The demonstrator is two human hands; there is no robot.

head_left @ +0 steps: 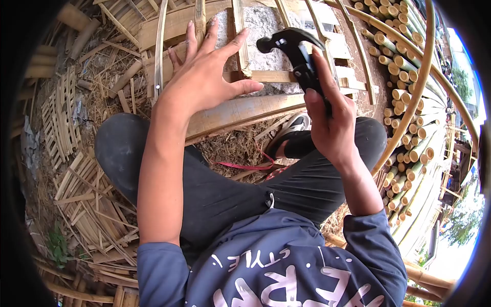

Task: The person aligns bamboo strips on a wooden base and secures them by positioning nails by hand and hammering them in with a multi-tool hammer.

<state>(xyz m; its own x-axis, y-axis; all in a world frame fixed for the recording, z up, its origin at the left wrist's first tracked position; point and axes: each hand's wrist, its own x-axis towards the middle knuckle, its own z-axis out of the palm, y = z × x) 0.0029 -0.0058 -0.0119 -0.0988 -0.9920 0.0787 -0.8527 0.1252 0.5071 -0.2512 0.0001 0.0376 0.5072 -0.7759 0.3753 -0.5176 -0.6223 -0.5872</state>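
A black claw hammer is in my right hand, the fingers wrapped round its handle and the head raised over the slats. My left hand is spread wide, palm down, above a frame of bamboo strips, holding nothing. Its forefinger tip overlaps one bamboo strip in this view. Other long strips run beside it, including a thin one left of the hand. Beneath the strips lies a rough grey slab. A wooden plank crosses in front, nearest my legs.
Cut bamboo poles are stacked on the right, behind a curved bamboo pole. Split offcuts and a slatted bamboo panel lie on the left. A red strap rests on the straw-covered ground between my legs.
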